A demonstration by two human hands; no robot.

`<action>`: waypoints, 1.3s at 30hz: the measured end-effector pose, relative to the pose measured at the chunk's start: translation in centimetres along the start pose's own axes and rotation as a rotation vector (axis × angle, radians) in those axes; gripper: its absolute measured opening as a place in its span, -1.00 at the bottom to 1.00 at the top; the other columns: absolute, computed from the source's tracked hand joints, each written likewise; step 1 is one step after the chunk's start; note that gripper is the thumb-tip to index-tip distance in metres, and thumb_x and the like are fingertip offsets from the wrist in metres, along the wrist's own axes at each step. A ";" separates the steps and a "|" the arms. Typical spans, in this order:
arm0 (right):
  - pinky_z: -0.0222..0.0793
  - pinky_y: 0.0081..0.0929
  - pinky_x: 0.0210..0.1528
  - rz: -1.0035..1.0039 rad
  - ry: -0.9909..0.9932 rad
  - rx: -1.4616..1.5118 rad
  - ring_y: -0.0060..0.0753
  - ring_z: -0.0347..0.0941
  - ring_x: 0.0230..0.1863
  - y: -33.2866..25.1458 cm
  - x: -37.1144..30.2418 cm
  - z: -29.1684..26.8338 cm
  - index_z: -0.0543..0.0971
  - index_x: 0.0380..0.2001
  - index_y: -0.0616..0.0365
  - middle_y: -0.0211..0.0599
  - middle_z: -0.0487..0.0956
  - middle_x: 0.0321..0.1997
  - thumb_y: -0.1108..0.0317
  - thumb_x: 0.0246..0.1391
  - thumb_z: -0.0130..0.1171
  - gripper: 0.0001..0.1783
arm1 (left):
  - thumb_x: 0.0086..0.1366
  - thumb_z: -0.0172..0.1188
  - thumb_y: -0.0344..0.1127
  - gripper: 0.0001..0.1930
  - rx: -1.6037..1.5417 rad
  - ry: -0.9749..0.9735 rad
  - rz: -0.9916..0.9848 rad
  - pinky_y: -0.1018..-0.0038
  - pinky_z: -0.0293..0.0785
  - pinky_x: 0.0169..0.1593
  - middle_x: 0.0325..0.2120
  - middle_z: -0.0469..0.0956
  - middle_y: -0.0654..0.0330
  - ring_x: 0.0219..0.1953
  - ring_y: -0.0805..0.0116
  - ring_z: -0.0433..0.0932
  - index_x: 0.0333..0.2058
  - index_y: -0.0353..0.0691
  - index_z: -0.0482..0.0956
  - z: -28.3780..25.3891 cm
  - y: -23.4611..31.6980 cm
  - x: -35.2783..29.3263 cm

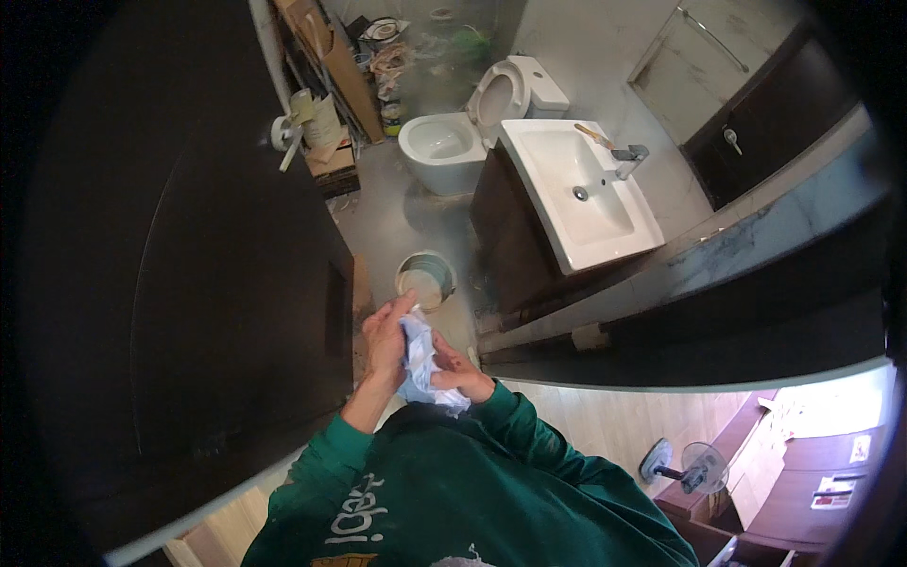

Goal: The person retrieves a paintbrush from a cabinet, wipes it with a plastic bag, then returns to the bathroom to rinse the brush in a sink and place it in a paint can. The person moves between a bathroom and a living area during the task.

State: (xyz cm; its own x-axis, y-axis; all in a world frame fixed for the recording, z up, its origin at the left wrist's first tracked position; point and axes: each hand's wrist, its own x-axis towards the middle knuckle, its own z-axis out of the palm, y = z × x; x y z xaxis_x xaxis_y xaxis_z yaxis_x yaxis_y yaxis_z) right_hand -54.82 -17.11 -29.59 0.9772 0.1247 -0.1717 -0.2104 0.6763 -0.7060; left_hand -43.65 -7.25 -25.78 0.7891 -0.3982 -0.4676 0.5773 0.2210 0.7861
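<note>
A crumpled white and pale blue cloth point(421, 357) is held between my two hands in front of my body. My left hand point(385, 333) grips its left side, with the fingers pointing up toward the cloth's upper end. On the other side, my right hand point(455, 369) is closed around the lower part of the cloth, its fingertips partly hidden in the folds. Just beyond my hands a round bucket point(446, 267) stands on the floor, with pale contents inside that I cannot make out.
A dark door point(208, 283) with a pale handle stands at left. Ahead are a toilet point(442, 142) with its lid raised and a white sink point(576, 203) with a faucet point(631, 159). Boards point(342, 80) lean at the back left. Behind at right stands a fan point(701, 469).
</note>
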 end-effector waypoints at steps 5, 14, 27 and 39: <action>0.23 -0.43 0.21 -0.138 0.102 0.048 -0.35 0.33 0.18 -3.5 2.7 -3.4 -0.03 0.38 0.14 -0.27 0.32 0.25 0.39 -0.11 0.32 0.03 | 0.25 0.23 -0.09 -0.67 0.032 -0.111 0.013 0.55 0.41 -0.49 -0.49 0.58 0.15 -0.53 0.42 0.55 -0.27 -0.29 0.58 4.8 1.2 7.1; 0.42 -0.47 -0.12 -0.259 0.820 -0.002 -0.46 0.53 -0.22 -7.8 2.1 -10.2 0.57 -0.09 0.28 -0.30 0.62 -0.19 0.41 0.04 0.26 -0.66 | 0.26 0.19 0.01 -0.55 0.074 -0.142 0.035 0.47 0.44 -0.28 -0.36 0.56 0.18 -0.33 0.36 0.58 -0.15 -0.31 0.53 7.3 7.1 20.8; 0.25 -0.46 -0.54 -0.489 1.372 0.370 -0.39 0.36 -0.56 -8.9 13.2 -25.3 0.44 -0.03 -0.03 -0.39 0.49 -0.42 -0.47 0.12 -0.22 -0.24 | 0.24 0.25 0.01 -0.53 0.101 -0.319 0.026 0.50 0.44 -0.34 -0.31 0.54 0.17 -0.34 0.37 0.58 -0.13 -0.33 0.52 15.4 14.6 49.1; 0.34 -0.43 -0.16 -0.754 1.161 0.411 -0.34 0.43 -0.16 -22.4 21.4 -30.3 0.37 0.13 0.13 -0.24 0.51 -0.08 -0.29 0.26 -0.29 -0.27 | 0.35 0.13 -0.12 -0.66 0.190 -0.462 -0.020 0.46 0.47 -0.23 -0.23 0.57 0.19 -0.24 0.36 0.57 -0.10 -0.29 0.50 21.7 17.5 60.9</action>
State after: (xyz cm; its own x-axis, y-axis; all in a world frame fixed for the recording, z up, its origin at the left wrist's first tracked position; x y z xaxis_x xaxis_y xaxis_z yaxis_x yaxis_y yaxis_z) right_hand -29.99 -51.58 -38.22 0.2334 -0.8637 -0.4467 0.5535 0.4957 -0.6692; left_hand 9.89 -46.96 -31.72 0.5785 -0.7627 -0.2893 0.5087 0.0601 0.8588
